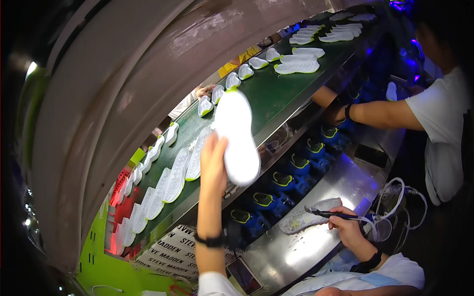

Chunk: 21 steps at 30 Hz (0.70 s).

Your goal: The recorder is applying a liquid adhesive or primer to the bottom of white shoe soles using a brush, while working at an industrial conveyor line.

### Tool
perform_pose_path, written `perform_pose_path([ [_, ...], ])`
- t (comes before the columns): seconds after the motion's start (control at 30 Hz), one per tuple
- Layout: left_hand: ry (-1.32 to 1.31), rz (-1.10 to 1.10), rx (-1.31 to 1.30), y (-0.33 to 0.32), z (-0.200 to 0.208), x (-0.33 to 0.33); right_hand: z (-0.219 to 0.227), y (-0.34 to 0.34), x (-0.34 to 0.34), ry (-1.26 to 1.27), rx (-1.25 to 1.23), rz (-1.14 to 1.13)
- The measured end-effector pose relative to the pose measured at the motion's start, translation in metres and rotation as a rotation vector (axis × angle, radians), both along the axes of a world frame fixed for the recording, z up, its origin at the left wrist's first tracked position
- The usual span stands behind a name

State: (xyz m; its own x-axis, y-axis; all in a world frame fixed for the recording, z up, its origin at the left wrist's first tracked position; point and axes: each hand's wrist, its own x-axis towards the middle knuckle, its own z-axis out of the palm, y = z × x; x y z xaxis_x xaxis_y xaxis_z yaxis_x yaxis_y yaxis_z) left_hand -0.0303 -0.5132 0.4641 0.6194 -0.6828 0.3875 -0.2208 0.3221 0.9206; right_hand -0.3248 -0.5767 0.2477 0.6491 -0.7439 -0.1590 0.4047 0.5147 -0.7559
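Observation:
My left hand point(213, 165) is raised and grips a white shoe sole point(237, 135), holding it above the green conveyor belt point(269, 93). My right hand point(345, 222) holds a dark brush-like tool point(328, 213) whose tip rests on another pale sole point(308, 217) lying on the shiny metal worktable point(316, 246). Several white soles point(170, 182) lie in rows along the belt.
A row of blue shoes with yellow-green collars point(284, 182) runs on a lower track under the belt. A person in a white shirt point(439, 113) works at the right, their arm point(380, 113) reaching toward the line. A large curved metal hood point(123, 98) covers the left. Cables point(400, 202) lie on the table.

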Motion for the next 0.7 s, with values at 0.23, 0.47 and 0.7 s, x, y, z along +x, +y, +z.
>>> perform_pose_path([
  [0.23, 0.921, -0.227, -0.408, 0.159, -0.222, -0.129, 0.016, 0.042, 0.020, -0.198, -0.813, 0.698],
  [0.47, 1.308, -0.096, -0.353, 0.153, -0.309, -0.153, 0.017, 0.080, 0.047, -0.191, -1.391, 0.414],
  [0.7, 1.368, -0.355, -0.733, 0.148, -0.291, -0.145, 0.023, 0.095, 0.040, -0.115, -1.211, 0.709],
])
